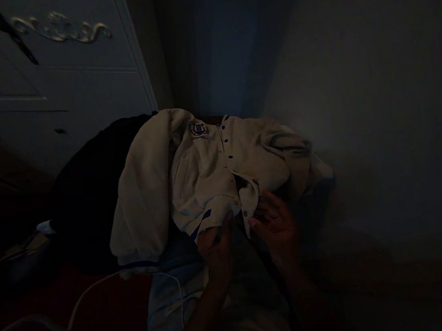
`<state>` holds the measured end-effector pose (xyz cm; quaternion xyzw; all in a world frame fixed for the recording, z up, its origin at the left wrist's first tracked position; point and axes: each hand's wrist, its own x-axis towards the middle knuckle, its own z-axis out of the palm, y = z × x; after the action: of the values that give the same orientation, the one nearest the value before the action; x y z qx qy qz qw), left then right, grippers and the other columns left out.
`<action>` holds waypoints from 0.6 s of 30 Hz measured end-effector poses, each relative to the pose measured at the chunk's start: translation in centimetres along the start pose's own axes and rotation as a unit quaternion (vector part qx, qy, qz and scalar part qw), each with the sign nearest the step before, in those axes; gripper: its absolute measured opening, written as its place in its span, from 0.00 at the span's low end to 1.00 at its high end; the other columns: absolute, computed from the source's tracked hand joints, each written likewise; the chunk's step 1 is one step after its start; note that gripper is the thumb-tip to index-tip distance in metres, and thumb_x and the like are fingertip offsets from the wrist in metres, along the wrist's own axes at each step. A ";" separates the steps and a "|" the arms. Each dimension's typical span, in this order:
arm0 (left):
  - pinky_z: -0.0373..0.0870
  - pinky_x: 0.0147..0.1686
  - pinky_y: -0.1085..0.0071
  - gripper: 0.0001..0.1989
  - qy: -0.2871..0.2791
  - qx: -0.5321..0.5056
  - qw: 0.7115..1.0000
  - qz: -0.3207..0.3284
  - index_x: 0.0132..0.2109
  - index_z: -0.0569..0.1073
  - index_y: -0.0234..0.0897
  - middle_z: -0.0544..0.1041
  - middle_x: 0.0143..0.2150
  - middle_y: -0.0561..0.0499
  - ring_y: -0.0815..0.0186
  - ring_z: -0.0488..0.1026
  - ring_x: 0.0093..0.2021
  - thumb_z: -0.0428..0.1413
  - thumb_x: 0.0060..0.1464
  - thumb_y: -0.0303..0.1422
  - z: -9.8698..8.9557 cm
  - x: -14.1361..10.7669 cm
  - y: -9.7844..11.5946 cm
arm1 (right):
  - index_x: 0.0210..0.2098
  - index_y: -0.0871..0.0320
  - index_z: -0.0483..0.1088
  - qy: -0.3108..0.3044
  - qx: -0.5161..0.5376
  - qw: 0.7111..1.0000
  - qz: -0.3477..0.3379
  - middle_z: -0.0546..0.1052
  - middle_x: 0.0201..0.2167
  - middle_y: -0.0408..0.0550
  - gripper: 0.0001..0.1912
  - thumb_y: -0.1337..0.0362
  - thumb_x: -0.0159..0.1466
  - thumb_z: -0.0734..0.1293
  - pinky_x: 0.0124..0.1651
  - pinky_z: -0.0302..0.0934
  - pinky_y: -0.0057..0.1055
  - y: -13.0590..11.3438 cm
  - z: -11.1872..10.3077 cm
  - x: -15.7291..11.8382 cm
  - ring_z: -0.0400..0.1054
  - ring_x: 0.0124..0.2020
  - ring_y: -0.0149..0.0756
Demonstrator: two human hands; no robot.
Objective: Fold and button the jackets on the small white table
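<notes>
Cream jacket (pixel 200 175): left fingers (pixel 226 232) pinch hem (pixel 216 216); right fingers (pixel 273 206) parted at placket (pixel 245 214).

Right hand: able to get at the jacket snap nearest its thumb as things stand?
Looks like yes, though the picture is dim. The right hand has its thumb close beside that snap, with nothing visible between them. The left hand is at the jacket hem, apart from it.

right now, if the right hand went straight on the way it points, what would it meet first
Most likely the loose front edge of the cream jacket, beside the right hand; in this dim light, contact is unclear.
</notes>
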<state>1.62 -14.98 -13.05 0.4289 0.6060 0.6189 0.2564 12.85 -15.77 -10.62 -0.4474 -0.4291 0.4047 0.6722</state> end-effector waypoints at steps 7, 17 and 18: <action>0.49 0.20 0.74 0.28 -0.066 -0.064 0.991 -0.099 0.15 0.54 0.37 0.48 0.18 0.59 0.75 0.48 0.20 0.62 0.47 0.42 -0.4 -0.2 0.8 | 0.55 0.51 0.71 -0.079 -0.029 0.996 0.013 0.76 0.51 0.51 0.22 0.65 0.61 0.71 0.50 0.71 0.36 0.9 -0.4 -0.4 0.73 0.50 0.39; 0.54 0.22 0.77 0.23 -0.126 -0.188 0.939 -0.259 0.20 0.58 0.37 0.53 0.20 0.60 0.74 0.52 0.22 0.62 0.45 0.43 -1.1 -0.8 -0.1 | 0.63 0.45 0.64 -0.177 -0.206 0.962 -0.011 0.70 0.59 0.49 0.33 0.65 0.59 0.72 0.57 0.67 0.40 1.5 -2.4 -0.1 0.70 0.54 0.42; 0.54 0.22 0.77 0.22 -0.127 -0.193 0.935 -0.270 0.20 0.58 0.37 0.53 0.19 0.60 0.74 0.52 0.22 0.62 0.45 0.43 -1.0 -0.9 -0.2 | 0.63 0.45 0.63 -0.185 -0.221 0.957 -0.017 0.71 0.59 0.48 0.33 0.65 0.60 0.71 0.58 0.66 0.41 1.6 -2.6 -0.1 0.70 0.55 0.42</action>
<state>1.13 -16.22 -13.36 0.2661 0.5301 0.5723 0.5663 14.96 -16.08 -12.78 -0.4947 -0.6320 0.3645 0.4722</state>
